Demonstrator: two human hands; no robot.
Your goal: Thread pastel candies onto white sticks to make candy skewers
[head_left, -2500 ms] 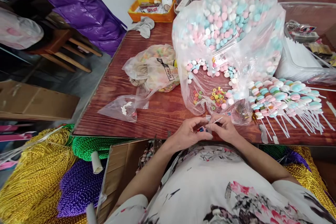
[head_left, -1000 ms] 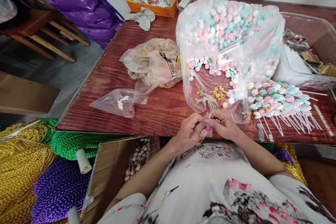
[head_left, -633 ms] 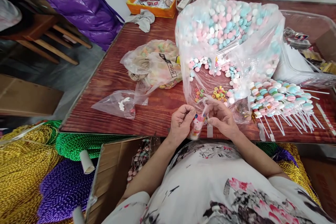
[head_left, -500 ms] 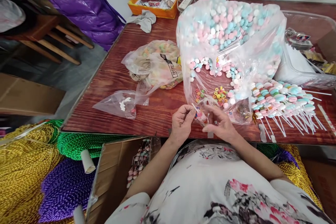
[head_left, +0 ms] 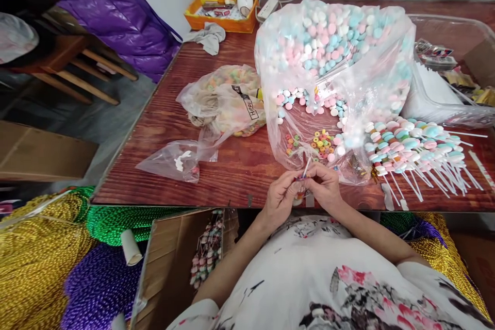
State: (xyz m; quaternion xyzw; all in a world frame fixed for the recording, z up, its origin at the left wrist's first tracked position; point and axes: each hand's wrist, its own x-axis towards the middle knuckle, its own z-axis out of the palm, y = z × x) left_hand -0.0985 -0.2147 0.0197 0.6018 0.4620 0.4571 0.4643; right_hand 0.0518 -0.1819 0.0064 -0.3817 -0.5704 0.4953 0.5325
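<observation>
My left hand (head_left: 281, 195) and my right hand (head_left: 325, 185) meet at the table's front edge, fingers pinched together around a candy skewer. Its white stick (head_left: 307, 166) points up and away from me. Below the fingers, part of its candy end (head_left: 298, 198) shows in a clear wrapper; the fingers hide the rest. Just beyond my hands, small coloured candy rings (head_left: 324, 144) and pastel candy discs (head_left: 288, 99) lie in the mouth of a big clear bag (head_left: 382, 77). To the right is a pile of candy skewers (head_left: 419, 144) with white sticks.
A tied bag of candy rings (head_left: 232, 100) and a small clear bag (head_left: 166, 161) lie at left. An orange tray (head_left: 220, 23) stands at the back. At right is a clear plastic bin (head_left: 464, 23). An open carton (head_left: 170, 258) and bundles of shiny beads (head_left: 38, 247) sit below the table.
My right hand has closed in from loosely spread fingers to a pinch beside the left. The skewer has moved slightly right and towards me, its candy end now lower. The view has shifted slightly.
</observation>
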